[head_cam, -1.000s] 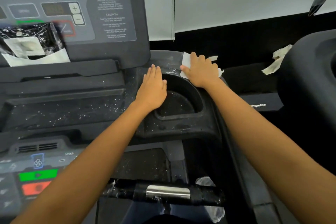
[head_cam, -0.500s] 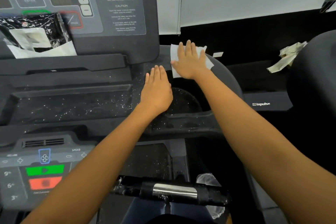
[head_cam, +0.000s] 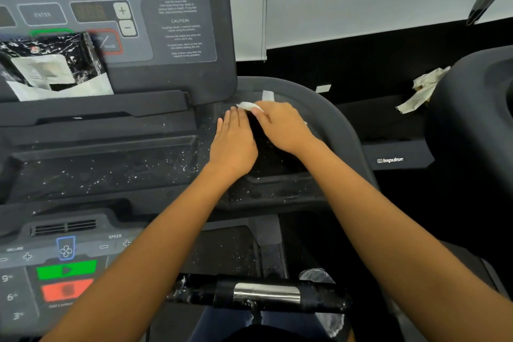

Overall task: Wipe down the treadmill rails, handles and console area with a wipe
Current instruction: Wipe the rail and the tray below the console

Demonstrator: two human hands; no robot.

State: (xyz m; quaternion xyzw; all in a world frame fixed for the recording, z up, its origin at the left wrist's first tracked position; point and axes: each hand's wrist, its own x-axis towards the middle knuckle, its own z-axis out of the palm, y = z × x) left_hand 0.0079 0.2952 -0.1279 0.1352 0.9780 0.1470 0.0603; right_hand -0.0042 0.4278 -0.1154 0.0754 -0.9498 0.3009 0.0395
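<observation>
My right hand (head_cam: pixel 286 128) presses a white wipe (head_cam: pixel 247 106) onto the dark treadmill console (head_cam: pixel 111 169), at the far left rim of the cup holder (head_cam: pixel 280 166). Only a bunched edge of the wipe shows past my fingertips. My left hand (head_cam: pixel 234 144) lies flat and empty on the console, right beside my right hand, fingers straight. White specks cover the tray surface. Near the bottom, the black handle (head_cam: pixel 266 293) with its metal sensor band crosses the view.
A black wipe packet (head_cam: pixel 52 64) leans on the display ledge. Green and red buttons (head_cam: pixel 66 269) sit at the lower left. A crumpled used wipe (head_cam: pixel 422 89) lies on the neighbouring machine (head_cam: pixel 472 125) to the right. A small white scrap (head_cam: pixel 323 88) lies behind the console rim (head_cam: pixel 344 122).
My right hand slid the wipe left along the cup holder's far rim until it met my left hand, and the wipe bunched up. My left hand stayed put.
</observation>
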